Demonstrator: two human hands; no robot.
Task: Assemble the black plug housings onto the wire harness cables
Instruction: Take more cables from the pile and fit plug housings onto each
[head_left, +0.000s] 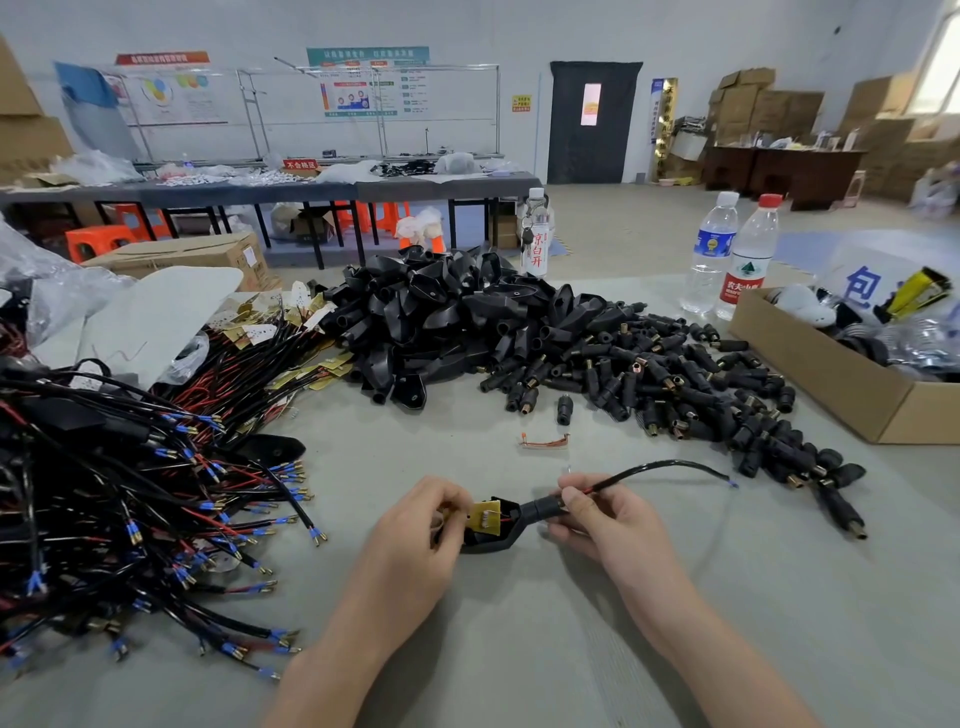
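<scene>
Housing (532, 512) sits gripped in left hand (415, 530); right hand (608, 519) pinches cable (639, 470) entering it.

head-worn wide-angle view, facing forward and down, close over the table (519, 649), room beyond

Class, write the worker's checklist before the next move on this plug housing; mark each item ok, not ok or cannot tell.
1. Left hand grips the black plug housing: ok.
2. Right hand pinches the cable at the housing's neck: ok.
3. Yellow circuit board lies in the open housing: ok.
4. Board fully seated: cannot tell.
5. Red wire clear of the housing's edge: cannot tell.
</scene>
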